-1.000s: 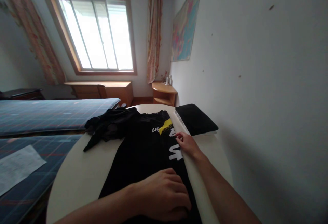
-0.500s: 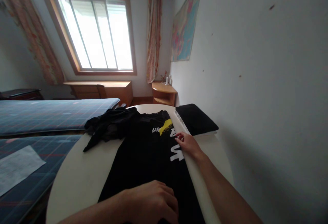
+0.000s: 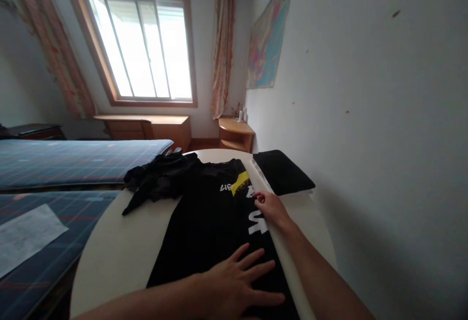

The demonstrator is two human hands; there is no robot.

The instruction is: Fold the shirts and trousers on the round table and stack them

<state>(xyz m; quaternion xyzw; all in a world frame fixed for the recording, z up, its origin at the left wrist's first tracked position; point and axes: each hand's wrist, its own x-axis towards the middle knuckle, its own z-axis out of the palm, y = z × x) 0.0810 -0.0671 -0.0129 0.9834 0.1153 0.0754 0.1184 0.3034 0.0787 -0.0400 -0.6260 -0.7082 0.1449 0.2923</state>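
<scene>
A black shirt (image 3: 204,222) with white lettering and a yellow patch lies lengthwise on a round white table (image 3: 113,256). It is folded in along its right side, and its left part lies bunched near the far left rim. My left hand (image 3: 234,281) rests on the lower part of the shirt with its fingers spread wide, palm down. Beside the lettering, my right hand (image 3: 272,209) is at the shirt's right edge, thumb and fingers curled together on the cloth.
A folded black cloth (image 3: 283,170) with a pale underside lies at the table's far right, close to the white wall (image 3: 383,164). To the left are plaid mattresses (image 3: 73,164) with a paper sheet (image 3: 31,237) on the nearer one. A wooden desk (image 3: 168,127) stands under the window.
My left hand has gone from loosely curled to spread flat on the shirt, a little farther forward. The right hand stays at the edge, its fingers drawn closer together. The view has shifted slightly.
</scene>
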